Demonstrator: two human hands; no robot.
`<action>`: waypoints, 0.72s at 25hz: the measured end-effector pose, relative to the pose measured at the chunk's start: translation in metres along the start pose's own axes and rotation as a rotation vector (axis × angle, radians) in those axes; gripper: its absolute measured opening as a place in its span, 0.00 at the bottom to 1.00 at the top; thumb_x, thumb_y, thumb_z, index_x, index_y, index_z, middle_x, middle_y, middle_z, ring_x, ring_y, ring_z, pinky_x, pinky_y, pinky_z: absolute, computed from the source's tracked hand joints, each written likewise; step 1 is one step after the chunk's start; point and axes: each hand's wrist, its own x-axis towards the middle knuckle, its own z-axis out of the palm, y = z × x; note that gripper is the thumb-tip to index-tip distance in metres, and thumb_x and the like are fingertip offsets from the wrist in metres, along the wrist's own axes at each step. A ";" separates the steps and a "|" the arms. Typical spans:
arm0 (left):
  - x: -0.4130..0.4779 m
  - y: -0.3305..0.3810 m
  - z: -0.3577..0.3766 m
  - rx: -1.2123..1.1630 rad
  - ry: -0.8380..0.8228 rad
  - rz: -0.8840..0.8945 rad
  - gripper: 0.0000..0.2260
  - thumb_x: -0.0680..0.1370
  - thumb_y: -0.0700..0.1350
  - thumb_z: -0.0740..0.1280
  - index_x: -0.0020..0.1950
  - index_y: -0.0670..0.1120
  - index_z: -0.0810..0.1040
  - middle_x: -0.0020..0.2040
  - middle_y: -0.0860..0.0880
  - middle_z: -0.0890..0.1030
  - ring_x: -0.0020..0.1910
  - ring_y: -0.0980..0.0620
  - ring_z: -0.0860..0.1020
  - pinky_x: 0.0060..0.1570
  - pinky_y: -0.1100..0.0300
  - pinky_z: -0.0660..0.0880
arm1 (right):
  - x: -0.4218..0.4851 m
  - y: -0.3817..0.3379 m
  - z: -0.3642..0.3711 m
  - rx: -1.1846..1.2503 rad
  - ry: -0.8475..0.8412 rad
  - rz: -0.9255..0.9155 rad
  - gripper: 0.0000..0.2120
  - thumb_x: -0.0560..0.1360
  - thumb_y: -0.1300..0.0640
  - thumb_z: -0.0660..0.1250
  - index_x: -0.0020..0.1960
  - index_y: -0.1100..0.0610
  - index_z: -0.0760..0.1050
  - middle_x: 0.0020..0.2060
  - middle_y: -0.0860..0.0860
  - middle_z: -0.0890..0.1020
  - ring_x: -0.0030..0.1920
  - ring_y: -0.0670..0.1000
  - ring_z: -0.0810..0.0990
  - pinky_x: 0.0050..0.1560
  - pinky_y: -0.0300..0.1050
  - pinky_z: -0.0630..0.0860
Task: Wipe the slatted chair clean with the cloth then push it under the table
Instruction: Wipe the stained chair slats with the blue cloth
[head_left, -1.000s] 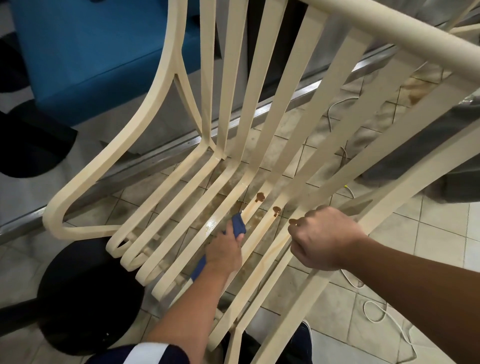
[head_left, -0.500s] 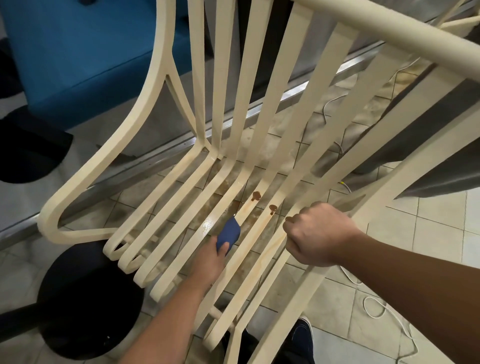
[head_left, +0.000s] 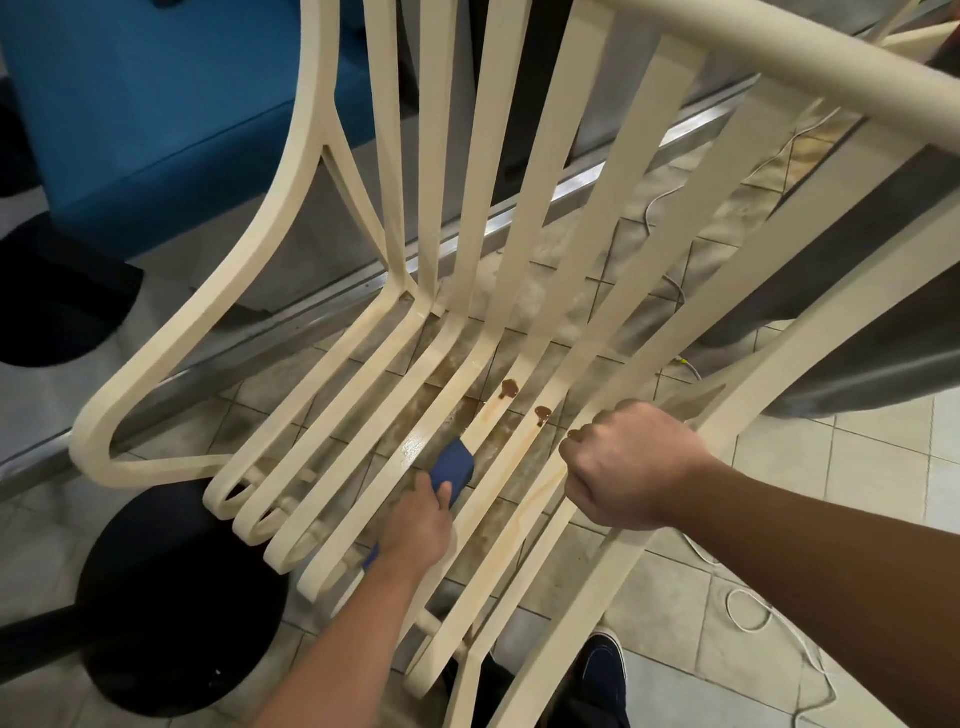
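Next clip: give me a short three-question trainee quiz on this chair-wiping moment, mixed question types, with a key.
1. True or false: the left hand holds the blue cloth against a slat of the chair.
2. What is the right hand doing? A) gripping a slat B) hanging free C) holding a bottle
3. Fill in: beyond the cloth, the slats show ____ drips.

Key: 1 true; 2 A; 3 brown.

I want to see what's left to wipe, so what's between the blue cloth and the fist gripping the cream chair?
In the head view, two cream seat slats streaked brown lie between the blue cloth and the right hand; tile floor shows through the gaps.
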 end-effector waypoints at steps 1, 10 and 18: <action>0.002 0.006 -0.001 0.011 0.004 0.009 0.17 0.86 0.57 0.48 0.58 0.46 0.68 0.48 0.47 0.78 0.46 0.45 0.79 0.46 0.49 0.77 | 0.001 0.000 0.000 -0.003 0.007 0.004 0.21 0.76 0.48 0.43 0.34 0.55 0.69 0.26 0.50 0.73 0.26 0.56 0.73 0.37 0.48 0.79; 0.043 0.074 -0.010 0.003 0.022 0.059 0.18 0.86 0.56 0.50 0.64 0.44 0.67 0.57 0.43 0.77 0.54 0.42 0.79 0.51 0.48 0.76 | 0.002 0.001 0.004 -0.005 0.007 0.028 0.17 0.76 0.49 0.50 0.31 0.55 0.62 0.22 0.51 0.70 0.23 0.57 0.70 0.32 0.48 0.78; 0.050 0.085 -0.011 0.014 0.054 0.090 0.19 0.86 0.59 0.48 0.61 0.46 0.67 0.51 0.45 0.78 0.49 0.43 0.79 0.46 0.51 0.75 | 0.002 0.001 0.004 0.013 -0.015 0.027 0.18 0.76 0.48 0.48 0.33 0.55 0.66 0.24 0.51 0.72 0.24 0.57 0.72 0.34 0.47 0.77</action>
